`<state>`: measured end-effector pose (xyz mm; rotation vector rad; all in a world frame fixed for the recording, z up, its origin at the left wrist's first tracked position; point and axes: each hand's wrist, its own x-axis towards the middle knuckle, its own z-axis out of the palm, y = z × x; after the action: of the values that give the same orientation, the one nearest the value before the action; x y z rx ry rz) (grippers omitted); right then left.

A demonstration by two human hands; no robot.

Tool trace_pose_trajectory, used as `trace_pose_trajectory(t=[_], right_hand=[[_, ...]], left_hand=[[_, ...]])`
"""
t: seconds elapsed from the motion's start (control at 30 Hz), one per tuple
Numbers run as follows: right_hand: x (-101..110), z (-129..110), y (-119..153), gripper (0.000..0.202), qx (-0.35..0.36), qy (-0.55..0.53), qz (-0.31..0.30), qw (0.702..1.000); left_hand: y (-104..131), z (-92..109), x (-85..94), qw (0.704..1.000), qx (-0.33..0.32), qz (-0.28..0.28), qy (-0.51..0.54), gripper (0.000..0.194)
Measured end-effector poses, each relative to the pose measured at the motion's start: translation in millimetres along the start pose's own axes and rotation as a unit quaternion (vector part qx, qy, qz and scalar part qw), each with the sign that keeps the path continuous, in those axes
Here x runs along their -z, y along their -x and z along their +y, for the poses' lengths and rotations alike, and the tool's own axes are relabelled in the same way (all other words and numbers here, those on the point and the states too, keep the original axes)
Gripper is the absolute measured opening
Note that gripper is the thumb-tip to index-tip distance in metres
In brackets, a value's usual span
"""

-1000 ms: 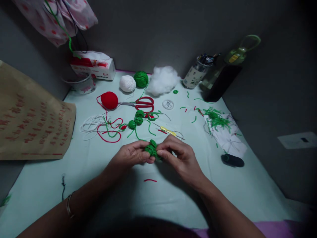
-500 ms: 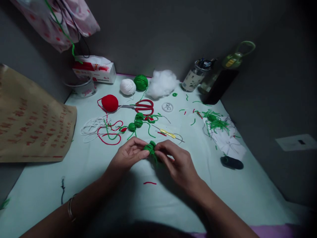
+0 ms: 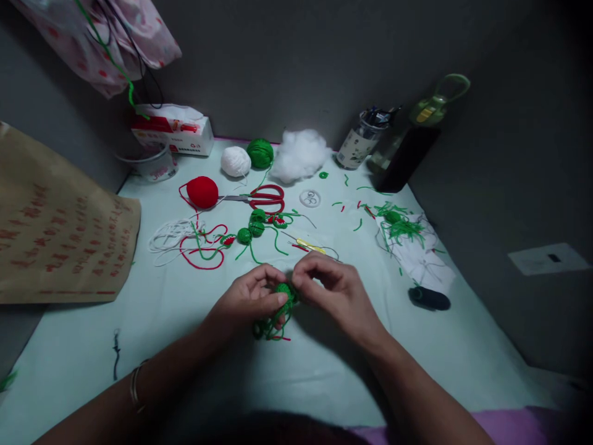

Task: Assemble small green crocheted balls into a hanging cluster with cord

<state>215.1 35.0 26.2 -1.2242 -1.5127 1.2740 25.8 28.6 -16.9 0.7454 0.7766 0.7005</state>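
Note:
A small green crocheted piece [image 3: 284, 292] is gripped between the thumb and fingers of my left hand [image 3: 248, 300]. Green yarn strands [image 3: 277, 330] and a dark green loop hang below it, over a short red yarn piece [image 3: 286, 339] on the table. My right hand [image 3: 331, 287] is pinched closed at the piece's right side; whatever sits between its fingertips is too small to make out. Just beyond my hands lie several green crocheted balls [image 3: 244, 236] with yarn tails, and a yellow-handled crochet hook [image 3: 309, 245], partly covered by my right hand.
Red-handled scissors [image 3: 267, 199] lie beside a red yarn ball [image 3: 202, 192]. Behind are white yarn [image 3: 236, 161], green yarn [image 3: 260, 153] and fluffy stuffing [image 3: 301, 156]. A pen cup [image 3: 356, 148] and bottle [image 3: 407, 157] stand right. A paper bag [image 3: 65, 228] stands left.
The green piece has been turned in my left hand, and its strands and loop now hang lower. My right hand has risen slightly. The whole view has shifted a little.

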Motion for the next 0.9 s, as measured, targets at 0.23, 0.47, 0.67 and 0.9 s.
trace_pose_trajectory(t=[0.23,0.47,0.67,0.9], right_hand=[[4.6,-0.1,-4.8,0.021,-0.131,-0.270,-0.033,0.953],[16.9,-3.3,-6.6,0.024,-0.134,-0.301,-0.024,0.944],[48.9,-5.4,-10.1,0.023,-0.087,-0.312,0.072,0.943],[60.6,-4.0,-9.9,0.022,-0.087,-0.311,0.108,0.940]], left_hand=[[0.4,-2.9,1.7,0.999,0.035,-0.015,-0.007,0.037],[-0.5,-3.7,0.1,0.998,0.046,-0.047,-0.020,0.037],[-2.2,-4.0,1.0,0.998,0.047,-0.048,-0.021,0.036],[-3.3,-7.2,4.4,0.997,0.044,-0.061,-0.033,0.030]])
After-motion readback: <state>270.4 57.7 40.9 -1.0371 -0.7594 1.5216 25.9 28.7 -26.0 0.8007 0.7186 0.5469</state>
